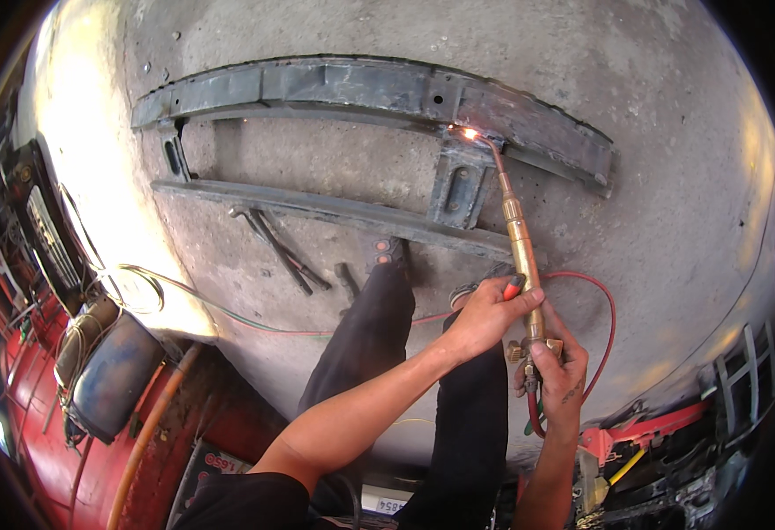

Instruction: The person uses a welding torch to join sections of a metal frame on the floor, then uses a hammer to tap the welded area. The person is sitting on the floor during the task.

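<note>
A brass gas torch (522, 256) slants up and away from me, its bent copper tip at a bright glowing spot (470, 134) where a bracket (460, 184) meets the long curved dark metal beam (334, 87). My right hand (562, 367) is closed around the torch's rear end by its valve knobs. Against the middle of the torch body, my left hand (492, 311) is closed, with a small red thing with a dark tip (514, 286), perhaps a lighter, in its fingers. A straight metal bar (317, 208) lies nearer me, beyond my feet.
Tongs or long pliers (277, 252) and a hammer-like tool (347, 280) lie on the concrete floor. A red and green hose (255, 325) crosses to the torch. At left are a red tank (60, 442) and a dark grille (49, 231); metal frames (748, 380) stand at right.
</note>
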A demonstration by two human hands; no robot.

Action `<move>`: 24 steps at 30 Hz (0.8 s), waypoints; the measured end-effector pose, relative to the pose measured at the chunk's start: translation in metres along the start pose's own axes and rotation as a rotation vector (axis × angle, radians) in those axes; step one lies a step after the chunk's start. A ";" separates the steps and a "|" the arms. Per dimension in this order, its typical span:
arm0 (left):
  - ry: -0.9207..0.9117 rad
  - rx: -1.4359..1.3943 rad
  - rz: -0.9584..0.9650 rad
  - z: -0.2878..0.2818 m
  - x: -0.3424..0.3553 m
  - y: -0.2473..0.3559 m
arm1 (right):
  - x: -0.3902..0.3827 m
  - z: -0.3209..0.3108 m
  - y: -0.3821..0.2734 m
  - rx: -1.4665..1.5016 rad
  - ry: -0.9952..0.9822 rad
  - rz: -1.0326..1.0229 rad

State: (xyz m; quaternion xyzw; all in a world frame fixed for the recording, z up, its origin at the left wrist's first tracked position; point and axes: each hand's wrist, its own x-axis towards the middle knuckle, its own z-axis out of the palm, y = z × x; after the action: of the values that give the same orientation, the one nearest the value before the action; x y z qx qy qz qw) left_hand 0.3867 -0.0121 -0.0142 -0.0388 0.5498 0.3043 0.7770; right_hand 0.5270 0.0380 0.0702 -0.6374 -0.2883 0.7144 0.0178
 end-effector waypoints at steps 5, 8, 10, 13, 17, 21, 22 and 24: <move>-0.014 -0.023 -0.002 0.000 0.000 0.000 | 0.000 -0.001 0.000 -0.015 -0.007 -0.018; -0.013 -0.031 0.012 0.000 0.001 -0.003 | -0.001 -0.002 -0.003 0.005 -0.020 0.003; -0.007 -0.020 0.003 0.001 0.001 -0.002 | 0.000 -0.003 -0.005 0.008 -0.025 0.008; -0.014 -0.023 -0.017 0.001 0.001 0.001 | 0.000 -0.004 -0.007 -0.005 -0.023 0.010; -0.017 -0.047 0.002 0.003 0.002 0.000 | 0.000 -0.004 -0.013 0.005 -0.028 0.033; -0.015 -0.038 0.010 0.004 0.002 0.001 | 0.001 -0.005 -0.011 0.007 -0.017 0.033; -0.014 -0.038 0.015 0.004 0.002 0.003 | 0.002 -0.006 -0.012 0.009 -0.020 0.039; -0.013 -0.037 0.025 0.004 0.002 0.002 | 0.001 -0.006 -0.014 0.013 -0.025 0.052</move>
State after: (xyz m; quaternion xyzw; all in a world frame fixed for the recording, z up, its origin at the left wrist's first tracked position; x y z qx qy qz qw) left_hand 0.3895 -0.0077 -0.0136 -0.0442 0.5394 0.3242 0.7759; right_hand 0.5274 0.0529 0.0750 -0.6355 -0.2671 0.7244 -0.0001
